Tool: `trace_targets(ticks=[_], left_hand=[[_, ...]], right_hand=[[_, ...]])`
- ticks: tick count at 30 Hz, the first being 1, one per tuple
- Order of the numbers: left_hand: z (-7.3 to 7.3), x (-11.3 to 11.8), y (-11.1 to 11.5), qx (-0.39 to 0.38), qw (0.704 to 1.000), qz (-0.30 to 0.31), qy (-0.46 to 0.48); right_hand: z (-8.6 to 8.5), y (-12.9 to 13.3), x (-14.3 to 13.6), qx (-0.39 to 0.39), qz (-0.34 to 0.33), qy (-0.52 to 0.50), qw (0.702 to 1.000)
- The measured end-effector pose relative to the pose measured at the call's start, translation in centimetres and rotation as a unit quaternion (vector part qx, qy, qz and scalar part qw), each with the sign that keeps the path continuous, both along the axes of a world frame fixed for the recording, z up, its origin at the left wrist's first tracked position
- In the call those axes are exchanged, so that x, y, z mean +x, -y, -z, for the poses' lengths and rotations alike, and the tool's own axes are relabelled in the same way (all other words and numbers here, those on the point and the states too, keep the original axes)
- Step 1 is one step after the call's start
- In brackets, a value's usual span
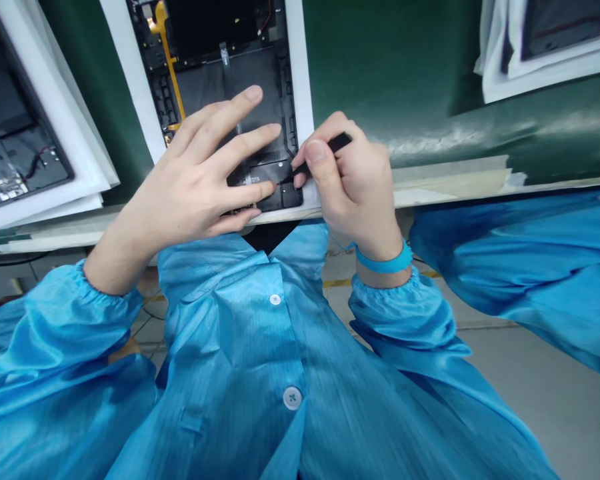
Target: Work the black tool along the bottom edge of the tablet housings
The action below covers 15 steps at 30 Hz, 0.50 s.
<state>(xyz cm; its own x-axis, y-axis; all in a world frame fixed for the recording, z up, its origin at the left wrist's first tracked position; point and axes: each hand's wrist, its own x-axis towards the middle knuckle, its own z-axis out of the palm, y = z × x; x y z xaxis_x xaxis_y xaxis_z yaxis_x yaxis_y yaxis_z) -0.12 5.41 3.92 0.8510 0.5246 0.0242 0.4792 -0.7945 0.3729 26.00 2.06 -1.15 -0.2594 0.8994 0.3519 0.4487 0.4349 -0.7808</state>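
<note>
An opened tablet-like device (260, 87) with its inner parts showing lies in front of me on a white sheet (304, 80). An orange ribbon cable (169, 57) runs down its left side. My left hand (205, 163) rests over the device's lower part with fingers spread, a fingertip at the near end. My right hand (350, 173) pinches slim black tweezers (341, 141) at the lower right corner. Their dark tip reaches onto the device beside my left fingertip. What lies under my left palm is hidden.
Another opened device (20, 133) lies on white sheets at the left, and one more (565, 27) sits at the upper right. The green mat (390, 67) ends at a taped table edge (450, 180). A blue-clad person's leg or sleeve (520, 260) is at the right.
</note>
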Motion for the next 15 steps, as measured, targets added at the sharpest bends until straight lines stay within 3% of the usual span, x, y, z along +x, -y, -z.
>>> trace_targets(ticks=[11, 15], left_hand=[[0.27, -0.20, 0.07, 0.016, 1.000, 0.011, -0.019], [0.35, -0.20, -0.16, 0.000, 0.999, 0.010, -0.031]], right_hand=[[-0.40, -0.15, 0.05, -0.056, 0.004, 0.009, 0.998], [-0.79, 0.14, 0.05, -0.032, 0.016, 0.029, 0.999]])
